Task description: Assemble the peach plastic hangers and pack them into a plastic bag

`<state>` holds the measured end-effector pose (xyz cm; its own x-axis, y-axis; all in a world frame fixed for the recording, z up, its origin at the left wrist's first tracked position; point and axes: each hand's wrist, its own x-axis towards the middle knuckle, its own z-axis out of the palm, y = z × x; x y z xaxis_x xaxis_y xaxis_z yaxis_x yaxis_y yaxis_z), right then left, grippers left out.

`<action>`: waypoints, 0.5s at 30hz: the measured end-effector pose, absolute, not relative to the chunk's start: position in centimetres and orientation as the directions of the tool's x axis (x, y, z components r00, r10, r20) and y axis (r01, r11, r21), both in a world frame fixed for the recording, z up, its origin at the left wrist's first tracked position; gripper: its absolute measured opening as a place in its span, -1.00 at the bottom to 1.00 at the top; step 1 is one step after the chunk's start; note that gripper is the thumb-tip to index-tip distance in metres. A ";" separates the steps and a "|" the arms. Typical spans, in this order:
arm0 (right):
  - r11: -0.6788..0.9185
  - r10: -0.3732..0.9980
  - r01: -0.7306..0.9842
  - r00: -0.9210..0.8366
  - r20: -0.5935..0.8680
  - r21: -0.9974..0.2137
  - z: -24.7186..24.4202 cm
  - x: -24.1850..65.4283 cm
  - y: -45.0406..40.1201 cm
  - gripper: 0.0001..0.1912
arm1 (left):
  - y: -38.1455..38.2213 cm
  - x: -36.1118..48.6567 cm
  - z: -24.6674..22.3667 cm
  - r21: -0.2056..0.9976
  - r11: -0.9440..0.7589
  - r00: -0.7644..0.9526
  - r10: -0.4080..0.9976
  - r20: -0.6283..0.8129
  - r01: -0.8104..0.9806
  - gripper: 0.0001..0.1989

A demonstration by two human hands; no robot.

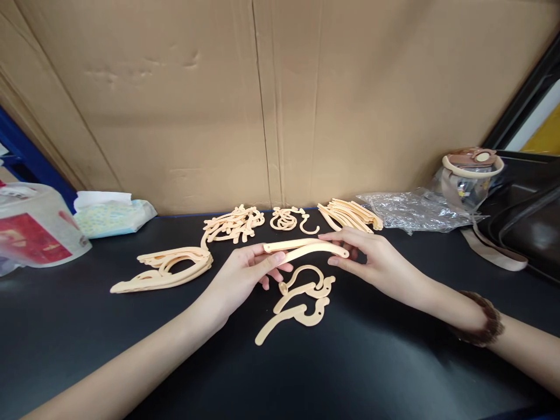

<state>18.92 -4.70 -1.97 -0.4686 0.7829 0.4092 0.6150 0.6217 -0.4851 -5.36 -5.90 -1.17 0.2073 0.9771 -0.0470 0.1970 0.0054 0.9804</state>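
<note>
Likely light and stiff, the strips (312,249) suit a pinch near the ends, left fingers (268,265) clamped there, right fingers (336,236) unclear in grip.

soft light; wide-angle edge distortion

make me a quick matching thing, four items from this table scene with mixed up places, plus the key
1. Two curved, beige, plastic-looking strips
2. Pale patterned soft pack
3. Crumpled clear plastic wrap
4. Fuzzy brown band

A. Around the right forearm
B. Between the pile of narrow beige strips and the clear cup with a beige rim
C. Held in the left and right hands
D. Beside the white container with a red panel

Pairs: 1-C, 2-D, 3-B, 4-A
</note>
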 end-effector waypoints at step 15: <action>0.461 0.855 0.434 -0.452 0.255 -0.774 -2.6 18.8 -4.4 -0.50 | -5.4 -5.9 -1.6 0.974 -0.054 0.224 0.975 0.003 0.221 -0.71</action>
